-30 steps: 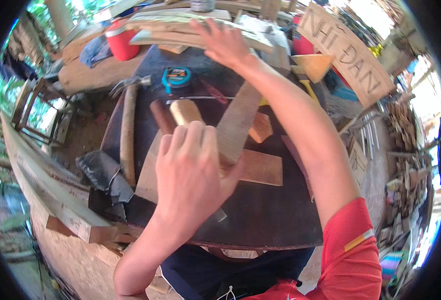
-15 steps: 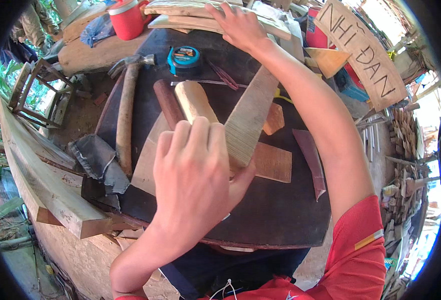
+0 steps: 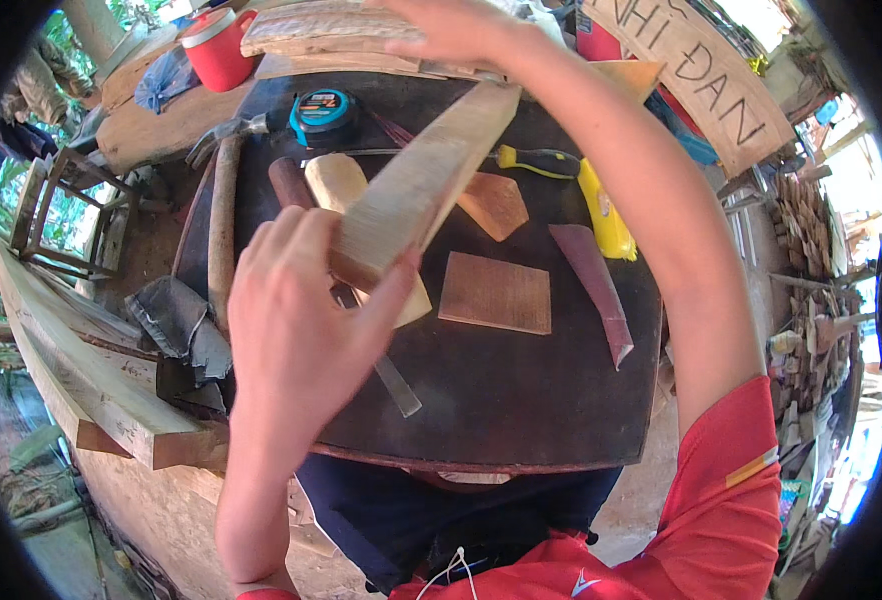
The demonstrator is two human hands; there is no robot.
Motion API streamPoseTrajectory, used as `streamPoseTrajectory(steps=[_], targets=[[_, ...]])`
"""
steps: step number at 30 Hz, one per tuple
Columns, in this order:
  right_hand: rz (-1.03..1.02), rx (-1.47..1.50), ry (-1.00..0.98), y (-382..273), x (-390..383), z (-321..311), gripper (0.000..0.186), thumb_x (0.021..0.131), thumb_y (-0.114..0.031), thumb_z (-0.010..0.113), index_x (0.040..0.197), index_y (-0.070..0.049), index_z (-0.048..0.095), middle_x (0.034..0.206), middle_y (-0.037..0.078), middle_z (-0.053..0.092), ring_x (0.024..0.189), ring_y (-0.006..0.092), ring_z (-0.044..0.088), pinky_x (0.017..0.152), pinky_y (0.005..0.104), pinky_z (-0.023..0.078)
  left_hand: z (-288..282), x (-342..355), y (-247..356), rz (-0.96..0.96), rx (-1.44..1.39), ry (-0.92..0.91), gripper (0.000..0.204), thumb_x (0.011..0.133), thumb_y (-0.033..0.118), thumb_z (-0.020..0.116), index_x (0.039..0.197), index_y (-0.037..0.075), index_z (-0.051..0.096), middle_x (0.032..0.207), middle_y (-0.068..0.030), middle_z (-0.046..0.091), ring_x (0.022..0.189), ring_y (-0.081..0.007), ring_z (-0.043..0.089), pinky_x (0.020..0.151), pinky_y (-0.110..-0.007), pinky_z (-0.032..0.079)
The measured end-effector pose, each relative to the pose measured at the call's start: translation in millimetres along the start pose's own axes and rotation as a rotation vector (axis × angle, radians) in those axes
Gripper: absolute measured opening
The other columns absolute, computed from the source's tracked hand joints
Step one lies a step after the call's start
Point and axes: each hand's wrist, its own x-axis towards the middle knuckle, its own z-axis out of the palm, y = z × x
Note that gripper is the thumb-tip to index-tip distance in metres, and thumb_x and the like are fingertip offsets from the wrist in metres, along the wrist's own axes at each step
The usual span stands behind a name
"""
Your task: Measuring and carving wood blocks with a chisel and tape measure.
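My left hand (image 3: 296, 310) grips the near end of a wedge-shaped wooden board (image 3: 426, 165), with the thumb along its right edge. The board is tilted and its far end points away to the right. Beyond it my right hand (image 3: 456, 30) reaches over a stack of rough planks (image 3: 311, 28). Its thumb and fingers are spread, and the fingertips run out at the top edge. Close by my left hand lie a dark wooden handle (image 3: 289, 183) and a pale wooden handle (image 3: 334, 178). A flat metal blade (image 3: 398, 388) shows below that hand.
Across the dark table (image 3: 501, 400) lie a hammer (image 3: 223, 220), a tape measure (image 3: 323, 117), a screwdriver (image 3: 541, 162), a yellow object (image 3: 609, 215), a square brown wood piece (image 3: 496, 293) and a dark red strip (image 3: 598, 290). Long timber (image 3: 111, 365) stands left; a red jug (image 3: 219, 50) is behind.
My left hand has moved left with the board, which now lies more slanted. The right hand is farther up and left. The blade, screwdriver and yellow object have come into sight.
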Motion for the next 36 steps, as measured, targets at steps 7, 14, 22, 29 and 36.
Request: streamPoseTrajectory(steps=[7,14,22,29,36], targets=[[0.842,0.066,0.034,88.0,-72.4,-36.5,0.048,0.090,-0.030,0.061,0.130,-0.004,0.064,0.120,0.030,0.067,0.117,0.0396,0.065,0.102,0.0465,0.050,-16.8,19.2,-29.6,-0.450,-0.570,-0.207,0.042,0.095,0.039,0.069,0.079,0.002,0.061,0.072,0.0009,0.049,0.068,-0.0084,0.046,0.063,-0.028,0.037],[0.932,0.355,-0.382,75.8,-110.6,10.9,0.057,0.089,-0.045,0.068,0.122,0.001,0.060,0.088,0.013,0.074,0.065,0.0231,0.072,0.053,0.0313,0.058,-20.7,5.0,-22.8,-0.399,-0.534,-0.151,0.042,0.094,0.039,0.071,0.083,-0.001,0.064,0.071,0.0016,0.050,0.066,-0.0050,0.045,0.059,-0.025,0.036],[0.962,-0.119,-0.214,31.3,-100.3,37.9,0.065,0.085,-0.066,0.071,0.116,-0.009,0.075,0.115,0.012,0.075,0.109,0.0259,0.073,0.090,0.0409,0.059,-23.6,-11.9,4.5,-0.261,-0.241,-0.085,0.039,0.091,0.036,0.074,0.094,-0.003,0.067,0.075,-0.0016,0.054,0.068,-0.0071,0.047,0.062,-0.027,0.038],[1.062,0.047,-0.147,44.9,-127.3,33.7,0.065,0.084,-0.061,0.067,0.113,-0.003,0.075,0.114,0.019,0.075,0.106,0.0328,0.073,0.088,0.0434,0.059,-25.1,-18.5,12.2,-0.252,-0.190,-0.093,0.043,0.086,0.034,0.079,0.098,-0.005,0.065,0.085,-0.0108,0.055,0.073,-0.0226,0.053,0.070,-0.036,0.045],[1.072,0.560,0.224,56.8,-205.1,10.6,0.062,0.088,-0.049,0.070,0.116,0.006,0.067,0.107,0.021,0.074,0.102,0.0314,0.074,0.090,0.0407,0.059,-21.5,-25.1,12.1,-0.150,-0.075,-0.018,0.045,0.084,0.033,0.080,0.105,-0.004,0.067,0.096,-0.0110,0.059,0.077,-0.0252,0.058,0.072,-0.037,0.048]])
